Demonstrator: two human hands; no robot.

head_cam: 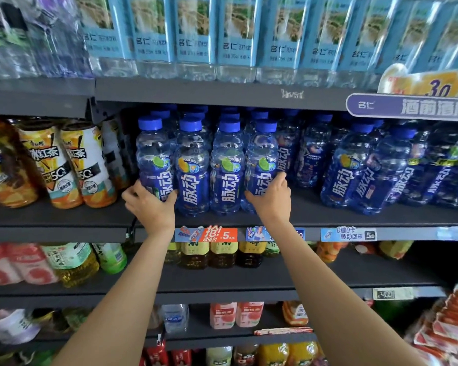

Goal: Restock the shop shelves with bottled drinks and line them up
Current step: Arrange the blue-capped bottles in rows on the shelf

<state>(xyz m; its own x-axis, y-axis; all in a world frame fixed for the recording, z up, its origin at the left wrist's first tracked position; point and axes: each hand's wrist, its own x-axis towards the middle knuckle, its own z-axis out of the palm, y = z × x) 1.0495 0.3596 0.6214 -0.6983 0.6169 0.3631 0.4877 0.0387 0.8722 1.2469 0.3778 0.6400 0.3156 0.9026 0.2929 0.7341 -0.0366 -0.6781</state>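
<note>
- Head view: four blue-capped bottles (209,167) stand upright in a front row on the middle shelf (64,215), touching side by side, with more of the same behind them.
- Left hand (150,202) grasps the leftmost bottle (154,159) low on its label — fingers curled round its left side, thumb across the front.
- Right hand (271,196) grasps the rightmost bottle (262,159) of the row, fingers wrapped round its right side.
- Further blue bottles (360,167) stand to the right, apart from the row and less evenly set.
- Orange tea bottles (64,165) lean on the shelf to the left.
- Pale blue water bottles (196,35) fill the shelf above; price tags (206,233) line the shelf edge below the hands.
</note>
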